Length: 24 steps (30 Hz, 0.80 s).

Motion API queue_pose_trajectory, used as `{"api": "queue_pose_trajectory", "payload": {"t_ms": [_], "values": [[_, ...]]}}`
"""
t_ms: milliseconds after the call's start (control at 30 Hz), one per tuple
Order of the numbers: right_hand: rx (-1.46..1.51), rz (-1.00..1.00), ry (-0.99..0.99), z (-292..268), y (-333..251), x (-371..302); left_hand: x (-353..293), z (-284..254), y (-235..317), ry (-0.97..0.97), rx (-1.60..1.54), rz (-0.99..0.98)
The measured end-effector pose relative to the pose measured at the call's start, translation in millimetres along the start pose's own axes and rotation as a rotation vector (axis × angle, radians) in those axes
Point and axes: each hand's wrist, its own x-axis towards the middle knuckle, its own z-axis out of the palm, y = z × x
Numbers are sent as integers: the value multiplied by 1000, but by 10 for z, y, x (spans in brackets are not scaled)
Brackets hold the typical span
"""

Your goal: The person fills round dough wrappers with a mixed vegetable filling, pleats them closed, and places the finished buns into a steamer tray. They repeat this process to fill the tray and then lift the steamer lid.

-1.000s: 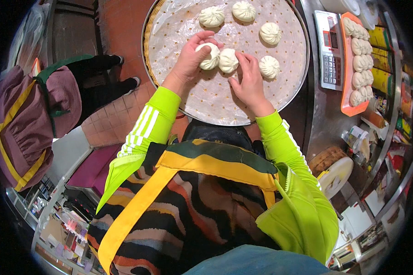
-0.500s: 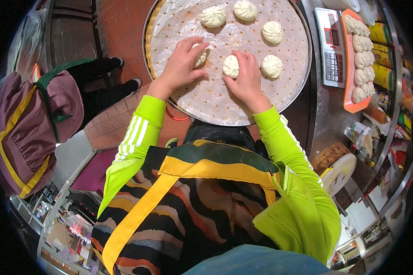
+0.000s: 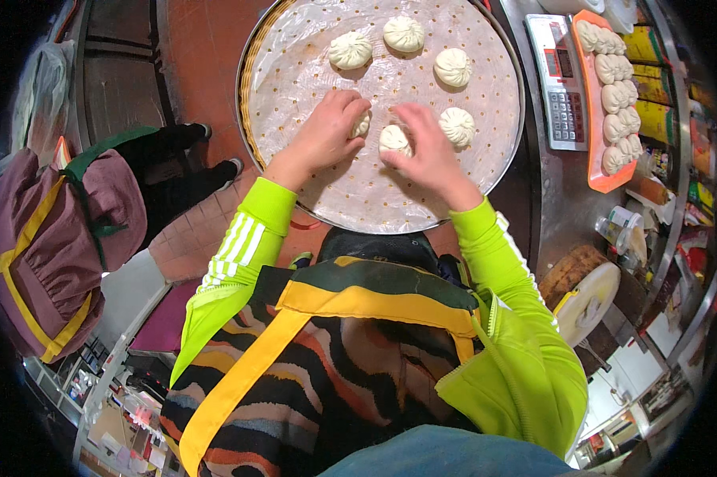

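Over a round tray (image 3: 327, 208) lined with perforated paper, both my hands work among pleated steamed buns. My left hand (image 3: 320, 141) is closed around a bun (image 3: 362, 125), which its fingers mostly hide. Just to the right, my right hand (image 3: 432, 156) is open beside another bun (image 3: 394, 141). Its thumb lies along the bun's near side and its fingers are lifted apart, slightly blurred. More buns form an arc beyond: one bun (image 3: 350, 51), a second bun (image 3: 404, 34), a third bun (image 3: 453, 67), and one bun (image 3: 457, 127) right of my right hand.
Right of the tray, a metal counter holds a digital scale (image 3: 556, 79) and an orange tray (image 3: 605, 180) with several shaped dough pieces. Nearer are a clear plastic container (image 3: 613, 230) and a round wooden board (image 3: 571, 274). At left, a person in a purple garment (image 3: 52, 254) stands close.
The left fingers have closed around their bun, which has shifted right, nearer the other one. My right fingers have lifted away from their bun. The whole view has shifted slightly.
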Motion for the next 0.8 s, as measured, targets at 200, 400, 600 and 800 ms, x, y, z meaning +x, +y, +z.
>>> {"api": "queue_pose_trajectory", "payload": {"t_ms": [200, 400, 600, 800], "values": [[-145, -32, 145, -363, 428, 979, 132, -168, -12, -26, -36, 35], [-384, -127, -92, -177, 852, 1616, 673, -341, -216, 355, 247, -27], [-363, -109, -219, -144, 878, 1745, 852, -298, -562, 114, 253, 35], [-415, -11, -134, -99, 792, 1726, 820, -410, -388, 76, 277, -143]]}}
